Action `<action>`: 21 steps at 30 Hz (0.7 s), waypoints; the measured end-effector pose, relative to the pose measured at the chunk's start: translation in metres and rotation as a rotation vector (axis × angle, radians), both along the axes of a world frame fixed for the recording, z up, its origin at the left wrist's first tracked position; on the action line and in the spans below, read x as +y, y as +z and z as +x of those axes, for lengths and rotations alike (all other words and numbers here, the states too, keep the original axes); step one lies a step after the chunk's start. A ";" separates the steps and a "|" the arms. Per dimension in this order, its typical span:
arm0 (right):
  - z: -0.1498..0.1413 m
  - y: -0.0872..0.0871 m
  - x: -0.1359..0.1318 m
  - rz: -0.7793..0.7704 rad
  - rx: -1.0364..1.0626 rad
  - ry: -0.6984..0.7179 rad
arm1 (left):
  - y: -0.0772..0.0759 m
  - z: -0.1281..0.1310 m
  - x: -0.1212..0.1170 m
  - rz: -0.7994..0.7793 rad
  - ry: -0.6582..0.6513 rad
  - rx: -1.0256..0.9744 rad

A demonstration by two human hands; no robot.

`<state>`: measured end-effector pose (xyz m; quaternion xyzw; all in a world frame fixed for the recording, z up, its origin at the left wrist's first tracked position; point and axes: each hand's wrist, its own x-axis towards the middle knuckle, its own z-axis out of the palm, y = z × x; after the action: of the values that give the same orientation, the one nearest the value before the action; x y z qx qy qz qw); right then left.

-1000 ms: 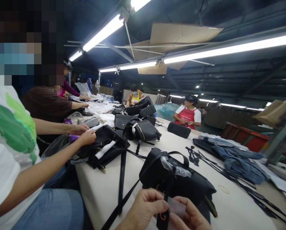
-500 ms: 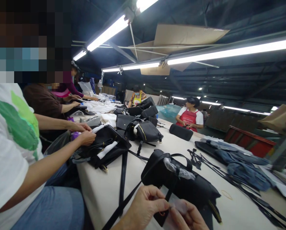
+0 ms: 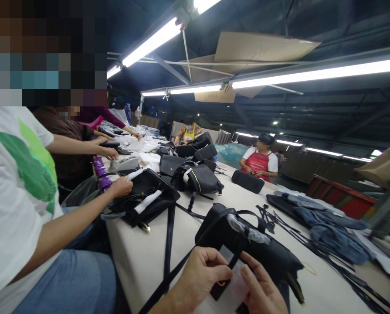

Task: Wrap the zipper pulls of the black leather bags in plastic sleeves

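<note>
A black leather bag (image 3: 256,248) lies on the table in front of me, its top handle partly wrapped in clear plastic. My left hand (image 3: 204,274) pinches a narrow black strap on the near side of the bag, beside a black tag (image 3: 218,291) with an orange mark. Between thumb and fingers, my right hand (image 3: 263,285) has hold of a thin translucent plastic piece (image 3: 236,283) near that strap. The lower edge of the plastic and part of the tag are hidden behind my fingers.
At left, a co-worker's hand (image 3: 123,186) rests on another black bag (image 3: 152,196) with white-wrapped handles. More black bags (image 3: 201,179) are piled beyond. Loose black straps (image 3: 315,244) and folded denim (image 3: 335,235) lie at right. A person in a red apron (image 3: 259,161) stands across the table (image 3: 181,235).
My right fingers have spread along the translucent plastic, which shows more fully now. The co-worker's far hand has moved away from the wrapped handle, back toward the purple item.
</note>
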<state>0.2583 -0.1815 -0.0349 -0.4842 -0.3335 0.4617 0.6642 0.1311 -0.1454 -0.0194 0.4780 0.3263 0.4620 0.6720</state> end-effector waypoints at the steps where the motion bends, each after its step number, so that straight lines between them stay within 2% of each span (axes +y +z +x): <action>1: 0.000 0.005 0.002 0.001 -0.023 0.020 | 0.000 0.001 0.000 0.012 0.012 0.004; 4: 0.000 0.014 0.009 0.035 -0.069 0.034 | -0.005 0.002 0.001 0.043 0.046 -0.021; 7: -0.001 0.016 0.011 0.034 -0.048 0.037 | -0.014 -0.001 0.004 0.029 0.045 -0.152; 9: -0.003 0.016 0.010 0.021 -0.012 0.031 | -0.021 -0.004 0.004 -0.033 -0.010 -0.203; 12: -0.005 0.019 0.007 0.010 0.026 0.024 | -0.030 -0.008 0.003 -0.195 -0.129 -0.165; 14: -0.006 0.020 0.007 0.002 0.019 0.025 | -0.034 -0.009 0.001 -0.259 -0.140 -0.157; 17: -0.004 0.018 0.009 0.028 -0.013 0.004 | -0.039 -0.007 -0.001 -0.207 -0.051 -0.188; 21: 0.002 0.010 0.015 0.093 -0.071 -0.014 | -0.044 -0.006 -0.005 -0.013 0.074 -0.170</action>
<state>0.2607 -0.1667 -0.0250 -0.4710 -0.3746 0.4234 0.6771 0.1251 -0.1499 -0.0630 0.4202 0.2886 0.5234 0.6828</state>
